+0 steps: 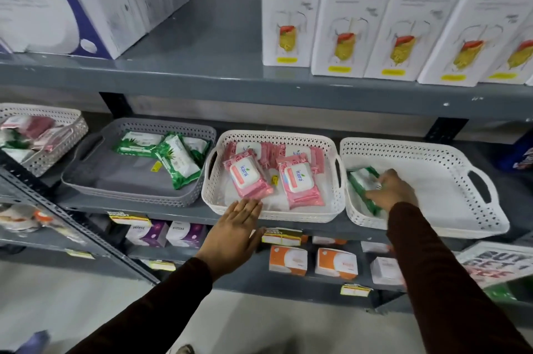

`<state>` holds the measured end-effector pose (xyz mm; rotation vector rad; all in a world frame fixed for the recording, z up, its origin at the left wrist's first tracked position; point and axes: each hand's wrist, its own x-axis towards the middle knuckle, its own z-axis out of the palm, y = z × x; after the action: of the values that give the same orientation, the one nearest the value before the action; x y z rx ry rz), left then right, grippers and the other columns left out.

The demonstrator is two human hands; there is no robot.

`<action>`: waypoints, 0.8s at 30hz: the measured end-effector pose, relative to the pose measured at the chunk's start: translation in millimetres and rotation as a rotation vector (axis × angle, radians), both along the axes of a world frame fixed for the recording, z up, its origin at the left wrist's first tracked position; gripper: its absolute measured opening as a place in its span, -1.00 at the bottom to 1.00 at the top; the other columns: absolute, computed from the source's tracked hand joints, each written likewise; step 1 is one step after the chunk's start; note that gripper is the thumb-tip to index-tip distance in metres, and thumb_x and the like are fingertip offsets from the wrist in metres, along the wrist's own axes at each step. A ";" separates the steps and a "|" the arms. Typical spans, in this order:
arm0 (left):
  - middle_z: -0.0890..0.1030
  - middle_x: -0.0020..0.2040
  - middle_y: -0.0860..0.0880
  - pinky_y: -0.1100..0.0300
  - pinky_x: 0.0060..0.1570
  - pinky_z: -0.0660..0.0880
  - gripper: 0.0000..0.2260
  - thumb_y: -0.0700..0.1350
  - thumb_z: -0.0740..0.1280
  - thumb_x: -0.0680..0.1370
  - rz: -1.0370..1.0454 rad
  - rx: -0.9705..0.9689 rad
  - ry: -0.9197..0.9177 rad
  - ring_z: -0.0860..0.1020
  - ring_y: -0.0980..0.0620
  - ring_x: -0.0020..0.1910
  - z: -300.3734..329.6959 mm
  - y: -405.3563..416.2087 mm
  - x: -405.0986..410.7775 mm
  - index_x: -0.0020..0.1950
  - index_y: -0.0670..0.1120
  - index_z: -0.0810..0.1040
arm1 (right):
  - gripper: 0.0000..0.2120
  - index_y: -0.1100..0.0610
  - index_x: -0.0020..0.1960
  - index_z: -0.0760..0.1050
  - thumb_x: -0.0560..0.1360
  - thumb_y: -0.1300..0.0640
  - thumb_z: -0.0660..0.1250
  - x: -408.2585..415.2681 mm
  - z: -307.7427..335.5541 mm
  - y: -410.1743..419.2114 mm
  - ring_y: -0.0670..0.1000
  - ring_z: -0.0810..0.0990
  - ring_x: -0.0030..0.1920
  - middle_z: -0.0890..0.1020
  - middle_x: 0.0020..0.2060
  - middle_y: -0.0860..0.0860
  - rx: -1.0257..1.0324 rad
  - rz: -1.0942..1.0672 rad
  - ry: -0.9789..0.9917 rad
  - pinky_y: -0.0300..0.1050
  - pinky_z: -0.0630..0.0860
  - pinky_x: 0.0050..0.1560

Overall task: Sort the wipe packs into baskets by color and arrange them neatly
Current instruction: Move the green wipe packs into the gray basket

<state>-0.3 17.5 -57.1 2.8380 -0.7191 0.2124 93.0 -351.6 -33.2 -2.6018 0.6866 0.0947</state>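
Right hand [392, 190] grasps a green wipe pack [364, 189] in the white basket [427, 152] — long axis running away from the wrist, near end hidden under fingers. Left hand [235, 231] released, flat — pink packs [248, 177] just beyond its fingertips.

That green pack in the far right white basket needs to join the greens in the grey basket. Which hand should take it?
Right. The right hand is already on the green pack inside the white basket. The left hand lies flat and empty at the pink basket's front rim.
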 end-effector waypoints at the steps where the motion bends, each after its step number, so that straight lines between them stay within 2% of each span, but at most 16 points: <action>1: 0.44 0.42 -0.19 0.00 0.47 0.15 -0.49 0.10 0.08 0.63 0.016 -0.012 -0.002 0.35 -0.17 0.44 2.6 8.3 0.5 0.45 -0.21 0.37 | -0.51 0.12 0.10 0.39 0.31 -0.04 0.52 -7.2 3.4 0.5 0.28 0.62 0.04 0.65 0.01 0.25 0.021 -0.059 -0.053 0.05 0.56 0.06; 5: 0.39 0.45 -0.20 0.05 0.47 0.07 -0.47 0.09 0.09 0.62 0.133 -0.066 0.000 0.31 -0.18 0.46 7.9 72.2 6.0 0.46 -0.24 0.34 | -0.55 0.09 0.07 0.38 0.33 -0.05 0.49 -18.7 16.5 37.7 0.33 0.60 0.01 0.63 0.00 0.31 0.114 -0.182 -0.372 0.12 0.53 0.03; 7: 0.36 0.47 -0.19 0.05 0.47 0.06 -0.45 0.10 0.08 0.62 0.218 -0.068 0.015 0.29 -0.18 0.47 7.1 115.9 9.3 0.48 -0.23 0.31 | -0.60 0.03 0.05 0.41 0.34 -0.05 0.50 -22.4 28.1 88.7 0.30 0.61 -0.04 0.64 -0.03 0.26 0.181 -0.119 -0.504 0.12 0.56 -0.01; 9: 0.37 0.47 -0.21 0.06 0.46 0.05 -0.43 0.12 0.06 0.61 0.282 -0.046 0.039 0.31 -0.20 0.45 7.2 154.3 12.4 0.48 -0.24 0.31 | -0.65 0.00 0.02 0.46 0.33 0.01 0.52 -23.8 41.4 146.9 0.21 0.62 -0.11 0.64 -0.08 0.11 0.293 0.016 -0.562 0.07 0.59 -0.09; 12: 0.41 0.43 -0.23 0.11 0.43 0.01 -0.40 0.15 0.03 0.60 0.318 0.003 0.068 0.36 -0.21 0.42 9.9 215.2 17.6 0.46 -0.26 0.35 | -0.70 0.03 0.03 0.52 0.37 0.11 0.54 -18.5 49.7 255.6 0.00 0.61 -0.25 0.58 -0.13 -0.14 0.479 0.280 -0.511 -0.13 0.56 -0.27; 16: 0.43 0.42 -0.21 0.15 0.42 0.00 -0.34 0.23 -0.05 0.61 0.322 0.024 0.068 0.37 -0.19 0.41 11.1 272.0 19.8 0.46 -0.24 0.35 | -0.69 0.01 0.01 0.51 0.34 0.00 0.53 -5.2 37.2 371.4 0.00 0.60 -0.14 0.66 -0.04 -0.06 0.488 0.580 -0.470 -0.15 0.47 -0.19; 19: 0.45 0.41 -0.19 0.16 0.40 0.05 -0.37 0.21 0.00 0.60 0.335 0.026 0.083 0.40 -0.19 0.39 13.7 304.1 20.5 0.45 -0.23 0.37 | -0.67 -0.02 -0.03 0.47 0.31 -0.11 0.48 11.8 30.2 441.9 0.10 0.58 -0.19 0.63 -0.15 0.04 0.377 0.703 -0.386 -0.10 0.44 -0.25; 22: 0.45 0.41 -0.18 0.17 0.40 0.07 -0.43 0.13 0.06 0.58 0.309 -0.010 0.090 0.40 -0.19 0.39 14.9 324.1 21.3 0.46 -0.21 0.38 | -0.68 -0.02 -0.06 0.44 0.31 -0.14 0.44 30.5 25.0 498.1 0.17 0.54 -0.18 0.58 -0.19 0.08 0.299 0.715 -0.299 -0.04 0.41 -0.23; 24: 0.44 0.43 -0.16 0.16 0.43 0.07 -0.43 0.12 0.06 0.58 0.290 0.001 0.088 0.39 -0.17 0.40 13.3 330.8 21.6 0.47 -0.18 0.36 | -0.65 0.04 0.06 0.47 0.39 -0.12 0.41 42.3 20.0 527.7 0.20 0.54 -0.03 0.55 -0.01 0.14 0.214 0.676 -0.268 0.02 0.49 -0.08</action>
<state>21.3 348.3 -43.8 2.9213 -0.2875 0.1287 135.3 176.1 -13.2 -2.4590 -0.2944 0.0212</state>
